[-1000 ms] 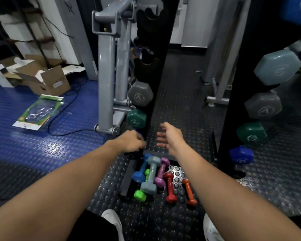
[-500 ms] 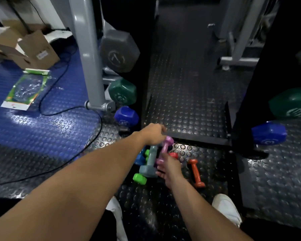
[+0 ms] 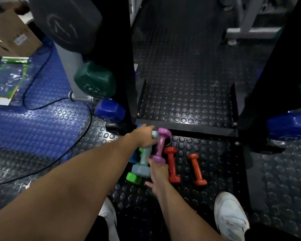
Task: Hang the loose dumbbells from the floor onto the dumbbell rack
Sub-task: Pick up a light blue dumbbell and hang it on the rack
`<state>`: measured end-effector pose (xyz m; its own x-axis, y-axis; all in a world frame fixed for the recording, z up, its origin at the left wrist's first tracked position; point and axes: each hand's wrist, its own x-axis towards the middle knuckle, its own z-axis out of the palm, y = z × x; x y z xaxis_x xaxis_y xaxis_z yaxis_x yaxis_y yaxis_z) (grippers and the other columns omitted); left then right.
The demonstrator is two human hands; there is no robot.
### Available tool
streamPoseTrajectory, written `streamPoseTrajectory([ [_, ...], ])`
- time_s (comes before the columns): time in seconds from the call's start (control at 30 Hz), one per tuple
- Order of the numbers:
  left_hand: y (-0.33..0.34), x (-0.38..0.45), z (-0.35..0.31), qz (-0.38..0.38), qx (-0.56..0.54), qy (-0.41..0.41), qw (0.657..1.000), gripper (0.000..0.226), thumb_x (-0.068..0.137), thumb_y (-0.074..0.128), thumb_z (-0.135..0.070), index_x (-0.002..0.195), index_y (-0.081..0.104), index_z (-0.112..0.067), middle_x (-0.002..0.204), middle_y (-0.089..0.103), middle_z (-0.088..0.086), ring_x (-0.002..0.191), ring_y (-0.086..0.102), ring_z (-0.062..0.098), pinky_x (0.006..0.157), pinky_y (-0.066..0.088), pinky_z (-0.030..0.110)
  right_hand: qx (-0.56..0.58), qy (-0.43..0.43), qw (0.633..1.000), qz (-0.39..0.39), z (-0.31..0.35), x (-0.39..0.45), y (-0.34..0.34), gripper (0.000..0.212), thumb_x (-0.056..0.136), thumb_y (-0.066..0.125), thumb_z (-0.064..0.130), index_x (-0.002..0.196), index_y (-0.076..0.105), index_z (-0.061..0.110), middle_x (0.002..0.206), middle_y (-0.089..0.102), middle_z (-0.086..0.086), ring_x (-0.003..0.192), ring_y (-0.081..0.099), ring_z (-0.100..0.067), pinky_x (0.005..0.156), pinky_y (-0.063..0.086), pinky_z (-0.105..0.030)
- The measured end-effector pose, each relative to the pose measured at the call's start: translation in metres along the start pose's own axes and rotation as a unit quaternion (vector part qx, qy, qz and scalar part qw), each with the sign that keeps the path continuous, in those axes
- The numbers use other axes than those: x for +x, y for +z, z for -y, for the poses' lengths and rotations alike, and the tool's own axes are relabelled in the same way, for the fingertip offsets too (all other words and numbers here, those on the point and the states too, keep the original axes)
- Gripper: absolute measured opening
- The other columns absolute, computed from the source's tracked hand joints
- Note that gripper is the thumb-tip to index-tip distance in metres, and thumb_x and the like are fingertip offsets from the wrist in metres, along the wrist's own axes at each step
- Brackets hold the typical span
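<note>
Left hand (image 3: pixel 144 137): fingers curled round the far end of the grey-blue dumbbell (image 3: pixel 143 160), gripping it near its upper head. Right hand (image 3: pixel 157 168): reaches to the near head of the purple dumbbell (image 3: pixel 161 146); its fingers lie under that head, so whether they pinch it or only touch it cannot be told.

Loose pile on the floor (image 3: pixel 189 80), all at the foot of the rack's base bar (image 3: pixel 186 128): grey-blue and purple touching side by side, a green dumbbell (image 3: pixel 133 178) and a blue one partly hidden beneath them, red dumbbell (image 3: pixel 171 165) just beside, orange dumbbell (image 3: pixel 196 169) a little apart to the right.

Rack (image 3: pixel 118 66): large grey, green and blue hex dumbbells hang on its uprights.

Judgement: early stage. No small dumbbell is hung yet; all six visible remain at floor level. First pick-up appears under way, lifting and hanging left.
</note>
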<state>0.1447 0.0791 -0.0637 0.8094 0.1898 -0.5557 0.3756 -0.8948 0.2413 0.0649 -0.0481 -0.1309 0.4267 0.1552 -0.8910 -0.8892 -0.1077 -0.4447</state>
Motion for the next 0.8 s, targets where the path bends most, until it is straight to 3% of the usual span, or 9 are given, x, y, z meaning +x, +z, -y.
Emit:
streamPoseTrajectory([
  [0.07,0.009,0.004,0.005,-0.007,-0.01,-0.008,1.0,0.061,0.088,0.068,-0.044,0.139,0.048,-0.018,0.13,0.051,0.013,0.121,0.05,0.031,0.104,0.044,0.04,0.011,0.034,0.999,0.025,0.0,0.005,0.001,0.063,0.071,0.077,0.05,0.124,0.054,0.022,0.113,0.069,-0.009,0.098,0.068,-0.032,0.057,0.058,-0.041],
  [0.17,0.013,0.013,0.009,-0.016,-0.013,-0.013,1.0,0.054,0.086,0.072,-0.042,0.133,0.053,-0.024,0.123,0.053,0.009,0.114,0.056,0.029,0.099,0.046,0.037,0.089,0.055,0.992,0.069,0.004,0.009,0.003,0.041,0.09,0.075,0.026,0.124,0.057,0.011,0.114,0.07,-0.017,0.095,0.072,-0.036,0.057,0.061,-0.048],
  [0.27,0.012,0.016,0.008,-0.021,-0.017,-0.017,0.999,0.049,0.084,0.075,-0.039,0.128,0.057,-0.027,0.12,0.057,0.008,0.111,0.058,0.028,0.097,0.047,0.035,0.078,0.056,0.991,0.09,0.005,0.009,0.003,0.029,0.095,0.071,0.014,0.12,0.062,0.003,0.113,0.07,-0.02,0.094,0.072,-0.035,0.062,0.06,-0.05],
  [0.5,0.007,0.005,0.009,-0.083,-0.085,-0.035,0.992,0.044,0.084,0.074,-0.038,0.125,0.059,-0.03,0.121,0.06,0.004,0.11,0.06,0.025,0.097,0.049,0.037,0.007,0.002,0.998,0.057,0.018,0.002,-0.007,0.035,0.087,0.079,0.014,0.118,0.064,0.005,0.107,0.074,-0.016,0.09,0.075,-0.032,0.055,0.061,-0.04],
  [0.7,-0.029,-0.021,-0.02,-0.157,-0.109,0.011,0.981,0.04,0.088,0.072,-0.036,0.125,0.059,-0.029,0.116,0.057,0.002,0.102,0.056,0.021,0.086,0.044,0.03,-0.037,-0.075,0.996,0.036,0.055,-0.029,-0.028,0.024,0.087,0.078,0.012,0.102,0.063,0.003,0.096,0.074,-0.019,0.077,0.075,-0.032,0.056,0.061,-0.042],
  [0.8,-0.052,-0.041,-0.044,-0.191,-0.112,0.028,0.975,0.038,0.089,0.07,-0.04,0.124,0.058,-0.032,0.116,0.056,0.003,0.106,0.057,0.024,0.088,0.046,0.034,-0.043,-0.111,0.992,0.031,0.076,-0.058,-0.042,0.024,0.089,0.077,0.011,0.1,0.061,-0.002,0.1,0.073,-0.023,0.074,0.074,-0.035,0.056,0.062,-0.045],
])
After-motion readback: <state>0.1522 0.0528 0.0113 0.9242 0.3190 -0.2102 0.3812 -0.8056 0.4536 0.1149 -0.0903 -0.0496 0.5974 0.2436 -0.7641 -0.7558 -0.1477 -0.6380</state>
